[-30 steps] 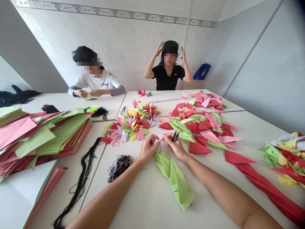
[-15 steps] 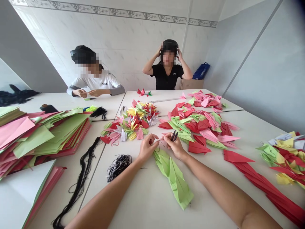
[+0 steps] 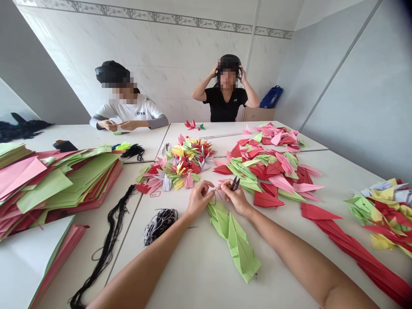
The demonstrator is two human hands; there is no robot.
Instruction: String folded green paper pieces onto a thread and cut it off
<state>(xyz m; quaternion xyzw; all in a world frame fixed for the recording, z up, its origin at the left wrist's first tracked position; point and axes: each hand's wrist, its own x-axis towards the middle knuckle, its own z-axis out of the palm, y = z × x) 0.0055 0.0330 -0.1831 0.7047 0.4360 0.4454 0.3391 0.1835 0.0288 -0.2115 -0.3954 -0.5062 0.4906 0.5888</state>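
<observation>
Head view: left hand (image 3: 200, 197) and right hand (image 3: 237, 197) pinch thin dark thread (image 3: 215, 201); right also holds pointed black snips (image 3: 236, 183).
Pleated light-green paper strand (image 3: 236, 244), at their five o'clock, could loosen if either pinch slips.

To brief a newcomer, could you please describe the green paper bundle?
On the white table, look between the forearms. Just this side of the left hand and right hand lies the bundle; unlike the mixed heaps and red row, its paper is all light green.
</observation>
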